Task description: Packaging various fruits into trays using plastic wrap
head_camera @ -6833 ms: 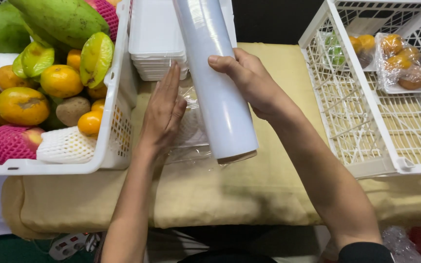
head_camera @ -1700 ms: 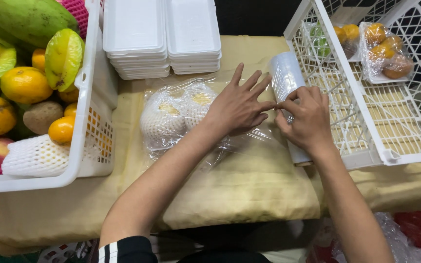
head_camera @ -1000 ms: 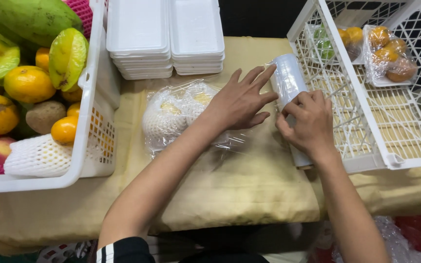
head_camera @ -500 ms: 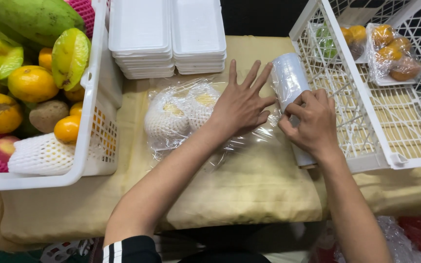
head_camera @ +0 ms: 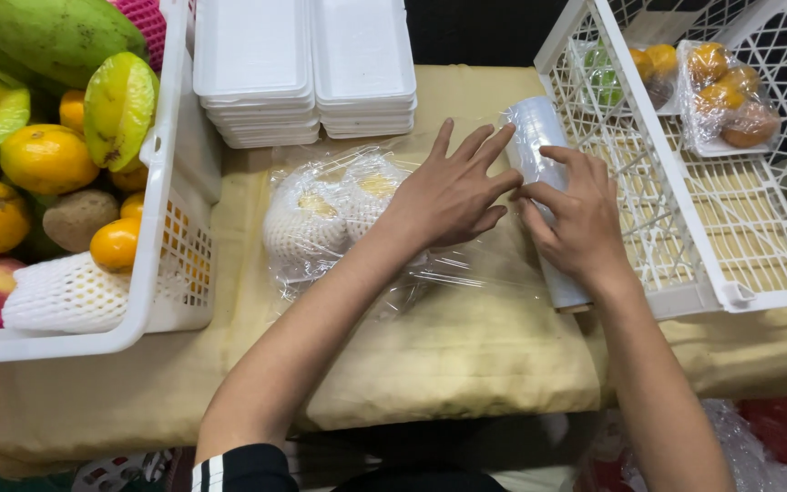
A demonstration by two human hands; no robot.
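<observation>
Glossy, crinkled clear film (head_camera: 466,264) is catching the light under the left hand (head_camera: 448,196) — the roll (head_camera: 539,146) at its 3 o'clock is looking smooth and shiny. White foam netting on the wrapped fruit (head_camera: 321,223) is showing rough; the tan cloth (head_camera: 448,355) is lying matt — the white crate (head_camera: 676,228) is gleaming as hard plastic.

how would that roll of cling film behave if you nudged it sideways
The roll of cling film is a smooth cylinder lying on the cloth, so it would probably roll. The right hand resting on it likely stops that. Its loose sheet looks floppy and clingy.
</observation>
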